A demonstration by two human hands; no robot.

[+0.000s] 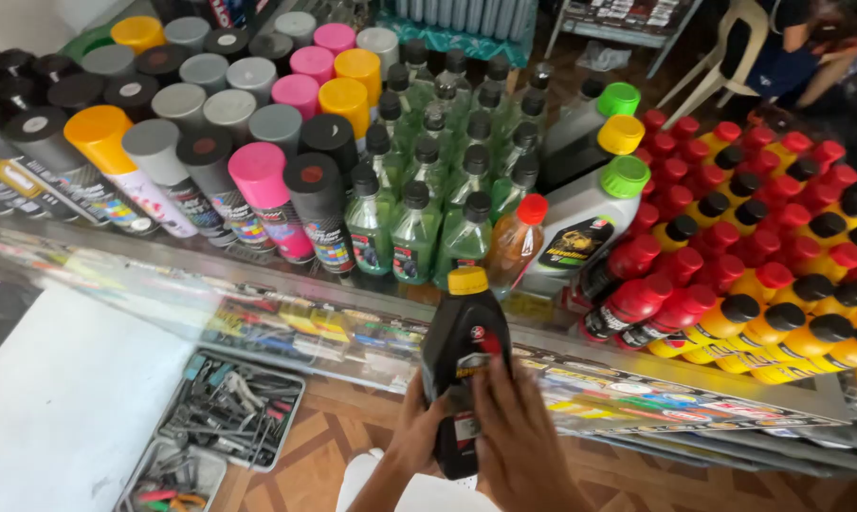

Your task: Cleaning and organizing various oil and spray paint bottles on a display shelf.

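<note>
Hands, left [417, 417] and right [519, 427], grasp black bottle [462, 365]; glass shelf [637, 374] of bottles just beyond.

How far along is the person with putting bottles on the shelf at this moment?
Mostly done, it seems: spray cans, green bottles and red and yellow bottles stand in rows on the shelf. In hand: the left hand and right hand hold a black bottle with a yellow cap before the shelf. It is not yet placed.

bright daylight | glare on glass shelf [116, 261] | edges bowed, slight blur
</note>
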